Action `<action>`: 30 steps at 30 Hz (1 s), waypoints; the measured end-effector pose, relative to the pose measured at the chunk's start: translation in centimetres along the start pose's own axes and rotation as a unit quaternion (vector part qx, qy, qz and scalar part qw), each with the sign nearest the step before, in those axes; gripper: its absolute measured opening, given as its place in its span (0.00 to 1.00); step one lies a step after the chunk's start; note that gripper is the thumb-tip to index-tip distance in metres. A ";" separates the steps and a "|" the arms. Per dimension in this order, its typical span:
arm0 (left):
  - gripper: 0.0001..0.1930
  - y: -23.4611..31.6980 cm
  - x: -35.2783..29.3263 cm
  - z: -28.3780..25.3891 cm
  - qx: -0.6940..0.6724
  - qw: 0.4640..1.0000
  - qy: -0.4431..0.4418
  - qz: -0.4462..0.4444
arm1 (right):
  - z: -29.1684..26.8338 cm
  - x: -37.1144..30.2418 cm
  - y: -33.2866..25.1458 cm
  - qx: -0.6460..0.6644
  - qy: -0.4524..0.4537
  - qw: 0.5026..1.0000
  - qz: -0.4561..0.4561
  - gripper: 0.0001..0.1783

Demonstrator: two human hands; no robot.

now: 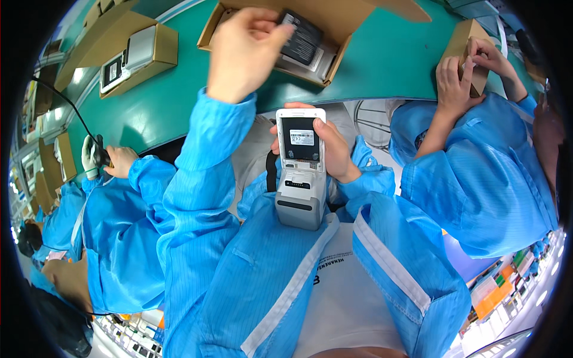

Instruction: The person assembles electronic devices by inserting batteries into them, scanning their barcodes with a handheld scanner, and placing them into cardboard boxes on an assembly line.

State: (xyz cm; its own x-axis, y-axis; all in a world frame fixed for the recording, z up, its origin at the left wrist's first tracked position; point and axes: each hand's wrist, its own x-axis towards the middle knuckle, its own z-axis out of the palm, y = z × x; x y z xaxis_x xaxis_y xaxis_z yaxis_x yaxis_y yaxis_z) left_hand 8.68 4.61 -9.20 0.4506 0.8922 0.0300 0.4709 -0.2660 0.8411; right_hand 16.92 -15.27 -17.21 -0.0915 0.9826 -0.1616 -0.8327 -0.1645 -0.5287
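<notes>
The handheld device, white above and grey at its thicker lower end, stands upright over the person's lap, just below the table edge, its open back facing up to the wearer. It looks stiff and moderately light, probably heavier toward the thick end; the smooth casing may slip, and the exposed contacts would be the fragile part. The long side edges seem the best hold, away from the dark bay with its white label.

The right hand grips it so, thumb on one edge, fingers wrapped behind. The left hand, slightly blurred, appears to pinch a flat black pack by its near end, above an open cardboard box; that pack looks rigid and smooth, best taken by its rims.

Around them lies the green table, with another boxed device leftward and a co-worker's hands on a box rightward
</notes>
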 end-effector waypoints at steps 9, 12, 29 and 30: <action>0.22 5.3 -4.0 -3.4 0.230 0.929 -0.140 0.254 | 2.1 1.4 -3.4 0.087 0.026 0.991 0.095 0.33; 0.37 11.3 -6.4 -7.6 0.125 0.849 -0.441 0.263 | 3.7 1.8 -5.1 0.064 0.053 0.993 0.088 0.31; 0.42 9.1 -1.3 -6.0 0.200 0.894 -0.138 0.378 | 1.2 0.1 -6.8 -0.049 0.065 0.997 -0.004 0.26; 0.41 7.5 -0.6 -4.5 0.218 0.890 -0.124 0.381 | 0.4 0.1 -6.8 -0.141 0.127 0.977 -0.095 0.25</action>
State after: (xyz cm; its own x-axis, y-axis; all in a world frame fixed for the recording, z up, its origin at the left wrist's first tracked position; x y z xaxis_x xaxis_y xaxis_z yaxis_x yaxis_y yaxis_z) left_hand 8.55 3.70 -0.48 0.8931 0.2991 0.3361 0.1824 -0.9236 0.3372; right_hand 22.35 -14.02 -13.26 0.2190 0.9506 -0.2201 -0.6342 -0.0328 -0.7725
